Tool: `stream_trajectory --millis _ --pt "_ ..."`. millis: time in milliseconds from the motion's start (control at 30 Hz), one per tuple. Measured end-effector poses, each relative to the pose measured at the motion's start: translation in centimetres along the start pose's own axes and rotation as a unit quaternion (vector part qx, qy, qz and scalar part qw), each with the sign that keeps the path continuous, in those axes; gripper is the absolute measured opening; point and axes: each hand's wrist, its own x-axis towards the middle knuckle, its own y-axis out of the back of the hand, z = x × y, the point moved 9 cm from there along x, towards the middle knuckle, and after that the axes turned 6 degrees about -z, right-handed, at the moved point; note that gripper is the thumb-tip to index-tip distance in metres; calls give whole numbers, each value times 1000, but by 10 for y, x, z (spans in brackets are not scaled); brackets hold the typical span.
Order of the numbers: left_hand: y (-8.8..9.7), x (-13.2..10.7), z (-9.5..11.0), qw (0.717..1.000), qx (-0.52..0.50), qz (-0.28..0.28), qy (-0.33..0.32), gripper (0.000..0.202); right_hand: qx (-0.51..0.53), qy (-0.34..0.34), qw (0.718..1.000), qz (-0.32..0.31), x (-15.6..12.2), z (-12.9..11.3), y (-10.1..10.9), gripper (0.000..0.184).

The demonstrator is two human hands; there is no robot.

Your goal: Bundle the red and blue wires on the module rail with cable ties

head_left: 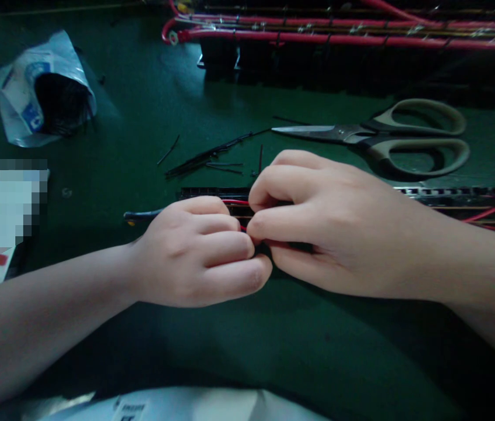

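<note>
A long black strip (214, 191) with thin red wires (235, 202) along it runs crosswise under both hands. My left hand (198, 257) is closed over it, fingers curled round its near side. Close against those fingertips, my right hand (312, 225) is closed in a pinch at the red wires; whatever is between its fingers is hidden. A dark cable end (142, 216) sticks out at the left beyond my left hand. Behind the hands lie several thin black cable-tie pieces (212, 153). Scissors (348, 133) with grey-and-black handles rest just beyond my right hand, blades pointing left.
An opened plastic bag (14, 111) of black ties sits at the back left. Below it is a flat, partly blurred object (8, 210). At the back right stands a larger black assembly with thick red cables (300, 38). White material (212, 406) shows at the front edge.
</note>
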Motion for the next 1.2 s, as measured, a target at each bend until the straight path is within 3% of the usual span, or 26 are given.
stream_trajectory --millis 833,1200 --pt "0 0 0 1000 -5 2 2 10 10 -5 1000 -6 1 0 0 23" --pt "9 2 -4 997 -71 27 12 8 9 -5 1000 -7 0 1 -1 21"
